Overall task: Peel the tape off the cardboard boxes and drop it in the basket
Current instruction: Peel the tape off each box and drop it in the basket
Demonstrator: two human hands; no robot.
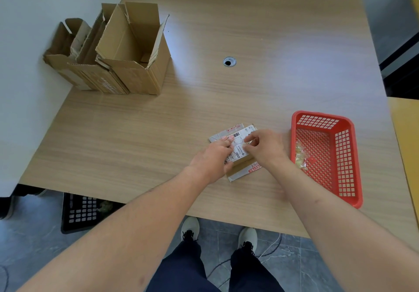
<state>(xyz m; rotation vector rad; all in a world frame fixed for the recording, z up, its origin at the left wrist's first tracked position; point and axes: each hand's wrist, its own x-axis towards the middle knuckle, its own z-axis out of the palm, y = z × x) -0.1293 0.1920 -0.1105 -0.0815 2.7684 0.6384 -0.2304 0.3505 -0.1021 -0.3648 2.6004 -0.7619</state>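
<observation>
A small flat cardboard box (238,133) with white shipping labels lies on the wooden table (136,133) near its front edge. My left hand (212,160) rests on the box's left side, fingers pressing down on the label. My right hand (264,146) is at the box's right side, thumb and forefinger pinching at the tape or label edge on top; the tape itself is too small to make out. A red plastic basket (347,155) stands just right of the box, with a crumpled wad of clear tape (300,155) in it.
Several opened cardboard boxes (127,56) stand at the table's back left. A round cable hole (229,61) sits mid-table. A black crate (81,210) is on the floor under the front left edge. A second yellow table (405,133) adjoins on the right.
</observation>
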